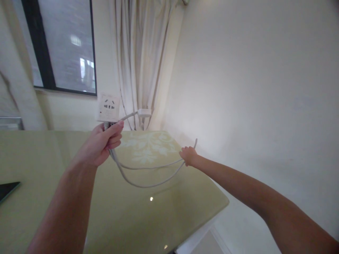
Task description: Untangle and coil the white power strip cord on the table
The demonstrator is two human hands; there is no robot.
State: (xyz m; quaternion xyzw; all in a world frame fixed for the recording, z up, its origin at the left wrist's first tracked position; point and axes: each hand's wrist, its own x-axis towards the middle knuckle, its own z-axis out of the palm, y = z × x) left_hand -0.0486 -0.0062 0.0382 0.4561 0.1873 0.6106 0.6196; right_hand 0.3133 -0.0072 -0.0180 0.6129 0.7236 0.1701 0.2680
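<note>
My left hand (107, 143) is closed round the grey cord just under a white power strip (109, 107), whose socket face with its slots is turned toward me. A white plug (144, 113) on a short length of cord sticks out to the right of that hand. Two strands of the cord (150, 186) sag over the table between my hands. Off to the right, my right hand (188, 156) is closed on the cord's far bend, and a short piece pokes up above the fist. Both hands are held above the table.
The glossy yellow-green table (127, 218) has a pale floral pattern and a rounded right corner. A dark flat object (7, 190) lies at its left edge. Behind are a cream curtain (143, 53) and a dark-framed window (69, 46). A white wall (251, 88) rises at the right.
</note>
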